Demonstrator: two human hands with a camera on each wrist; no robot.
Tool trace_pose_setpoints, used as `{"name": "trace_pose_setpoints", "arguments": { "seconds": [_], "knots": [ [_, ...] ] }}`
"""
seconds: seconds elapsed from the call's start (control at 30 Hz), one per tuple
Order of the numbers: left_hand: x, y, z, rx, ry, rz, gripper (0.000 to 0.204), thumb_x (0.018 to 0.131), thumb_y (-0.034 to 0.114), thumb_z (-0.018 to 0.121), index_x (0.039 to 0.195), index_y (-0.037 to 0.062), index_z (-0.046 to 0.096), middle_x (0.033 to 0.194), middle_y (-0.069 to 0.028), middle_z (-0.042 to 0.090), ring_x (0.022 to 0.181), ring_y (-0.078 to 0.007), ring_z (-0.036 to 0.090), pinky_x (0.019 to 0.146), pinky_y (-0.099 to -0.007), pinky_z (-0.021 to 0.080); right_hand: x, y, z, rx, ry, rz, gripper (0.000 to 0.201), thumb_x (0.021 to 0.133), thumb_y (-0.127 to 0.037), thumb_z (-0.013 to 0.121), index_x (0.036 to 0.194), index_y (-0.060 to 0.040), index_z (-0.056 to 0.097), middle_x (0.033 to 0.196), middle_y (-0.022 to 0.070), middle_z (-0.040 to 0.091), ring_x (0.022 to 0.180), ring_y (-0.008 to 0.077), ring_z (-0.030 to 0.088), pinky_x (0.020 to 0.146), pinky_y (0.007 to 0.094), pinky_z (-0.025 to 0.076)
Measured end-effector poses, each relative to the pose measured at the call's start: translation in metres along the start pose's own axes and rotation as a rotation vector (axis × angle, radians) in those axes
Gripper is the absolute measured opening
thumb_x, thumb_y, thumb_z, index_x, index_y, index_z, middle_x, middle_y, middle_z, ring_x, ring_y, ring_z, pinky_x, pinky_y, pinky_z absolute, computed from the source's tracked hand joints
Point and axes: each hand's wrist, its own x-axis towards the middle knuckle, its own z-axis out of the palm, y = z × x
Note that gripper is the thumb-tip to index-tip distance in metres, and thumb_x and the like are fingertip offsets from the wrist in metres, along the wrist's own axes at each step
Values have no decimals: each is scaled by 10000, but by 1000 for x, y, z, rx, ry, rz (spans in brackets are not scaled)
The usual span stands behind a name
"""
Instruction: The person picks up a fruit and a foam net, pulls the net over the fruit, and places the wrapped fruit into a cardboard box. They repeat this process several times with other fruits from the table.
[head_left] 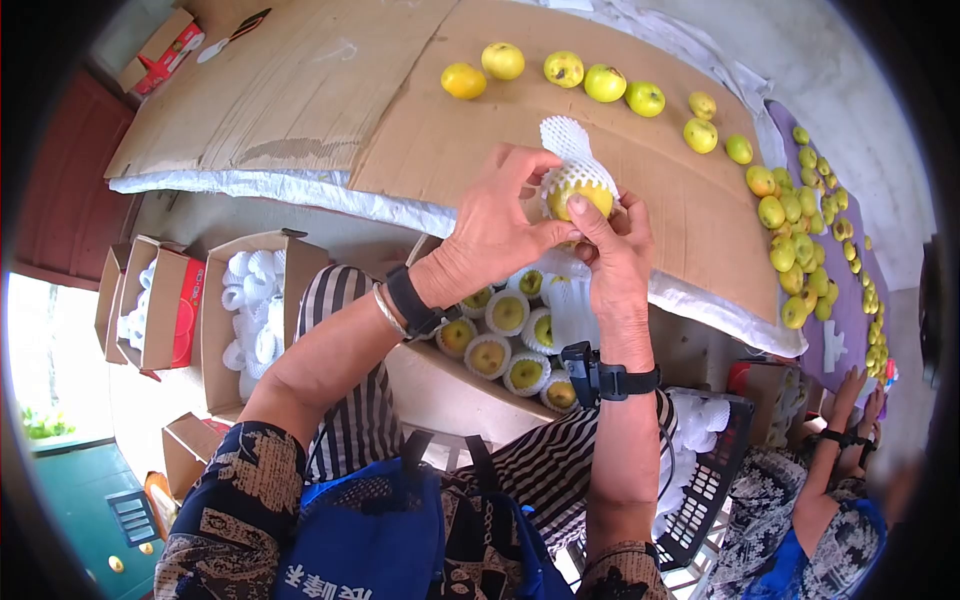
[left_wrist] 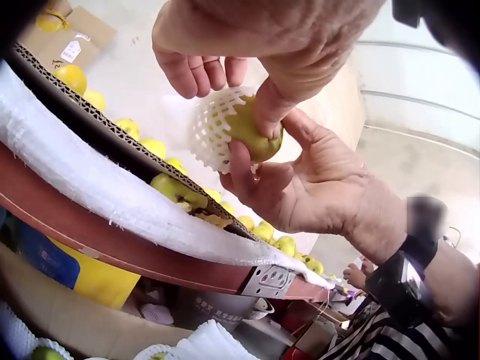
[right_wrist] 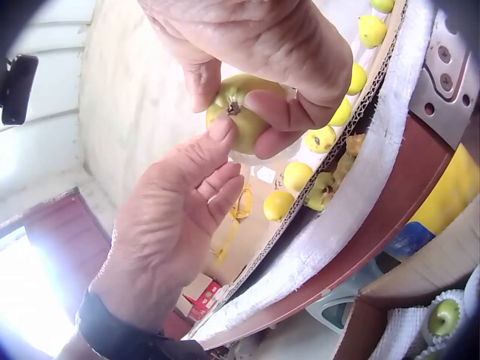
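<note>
A yellow-green apple (head_left: 580, 202) sits partly inside a white foam net sleeve (head_left: 568, 145), whose loose end stands up above it. My right hand (head_left: 622, 245) holds the apple, thumb across its bare end. From the other side my left hand (head_left: 500, 215) has its thumb at the apple's bare end and its curled fingers beside the net. In the left wrist view the net covers the far side of the apple (left_wrist: 259, 133). The right wrist view shows the dark blossom end of the apple (right_wrist: 251, 120) between both thumbs.
Loose apples (head_left: 604, 83) line the cardboard-topped table (head_left: 400, 110), with a heap (head_left: 790, 225) at its right. Below stands a box of netted apples (head_left: 508, 313). Boxes of foam nets (head_left: 258, 300) are at left, a black crate (head_left: 715, 490) at right. Another person (head_left: 810, 500) sits at far right.
</note>
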Motion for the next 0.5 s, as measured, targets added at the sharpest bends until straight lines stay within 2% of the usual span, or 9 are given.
{"name": "trace_pose_setpoints", "arguments": {
  "seconds": [0.03,0.13,0.23,0.33,0.43,0.47,0.5],
  "knots": [
    [0,0,0,-21,-17,-10,531,694,149,827,1129,31,545,1143,-173,538,1015,-308,622,850,-384,537,-1,-1,0,-48,-8,-22,684,740,-235,873,1218,25,460,988,93,618,794,108,598,600,229,465],
    [1,-3,2,-61,-43,-78,544,717,89,819,1175,44,530,1181,-116,520,1091,-230,589,928,-376,546,-3,-1,7,-152,59,-89,677,730,-214,876,1202,41,464,1032,131,601,864,155,608,691,273,516],
    [0,-7,4,-68,-10,-87,535,739,77,793,1201,50,525,1194,-106,508,1138,-227,563,965,-383,527,-5,-2,13,-185,61,-136,681,726,-206,877,1199,53,463,1058,155,587,909,188,610,754,303,533],
    [2,-1,2,-8,-2,-17,579,739,64,788,1250,62,517,1215,-93,497,1155,-228,548,993,-391,510,-5,1,15,-234,67,-193,718,703,-256,887,1200,60,476,1046,158,599,913,189,616,742,302,531],
    [4,-7,0,21,-78,29,598,729,49,795,1264,66,529,1228,-74,514,1172,-209,529,994,-373,496,2,7,10,-382,64,-281,739,717,-350,862,1208,67,499,1047,179,617,882,192,626,722,312,530],
    [-2,-7,0,-48,-102,-45,602,723,46,800,1264,62,535,1229,-70,523,1166,-201,531,984,-362,494,0,12,6,-437,62,-308,749,722,-383,852,1211,69,509,1048,187,624,867,193,630,714,316,531],
    [0,-6,-1,-114,-116,-103,607,717,43,805,1263,58,540,1230,-66,533,1160,-192,533,975,-351,493,-2,9,2,-444,31,-252,752,726,-406,841,1212,69,518,1049,193,628,852,198,634,711,320,531]
  ]
}}
